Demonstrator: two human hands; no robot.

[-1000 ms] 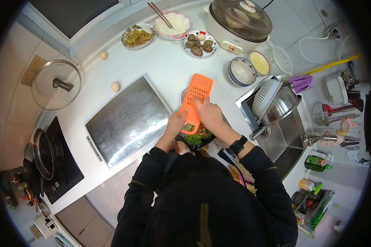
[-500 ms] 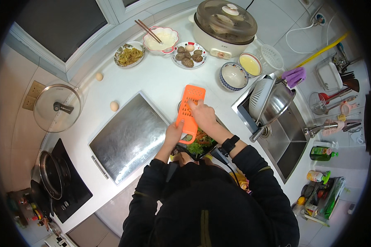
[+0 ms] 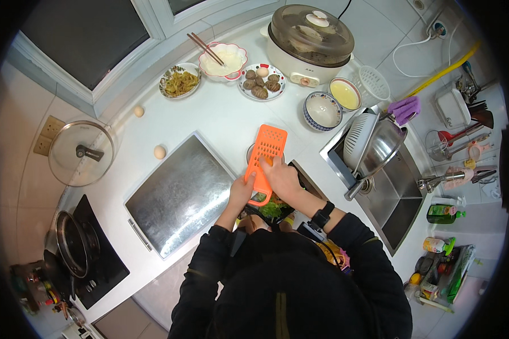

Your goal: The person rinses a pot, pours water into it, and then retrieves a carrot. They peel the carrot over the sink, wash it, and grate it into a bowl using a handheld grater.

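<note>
An orange flat grater point(image 3: 271, 140) is tilted over the counter, its perforated end away from me and its looped handle toward me. My left hand point(image 3: 240, 192) is closed around the grater's edge near the handle. Bent fingers of my right hand point(image 3: 283, 179) press on the grating face; whatever they hold is hidden beneath them. Part of a round bowl's rim point(image 3: 250, 151) shows under the grater. Close to my body, green leafy vegetables point(image 3: 274, 209) lie in a dark container, mostly covered by my hands and the grater.
A metal board point(image 3: 178, 195) lies to the left, with an egg point(image 3: 160, 152) beyond it. Plates and bowls line the back beside an electric pot point(image 3: 308, 48). On the right is a sink point(image 3: 398, 198) with a steel basin point(image 3: 383, 148); a hob point(image 3: 99, 265) sits at left.
My right hand has slid down the grater's face toward the handle. The grater appears slightly lower and further right, along with a small shift of the whole view.
</note>
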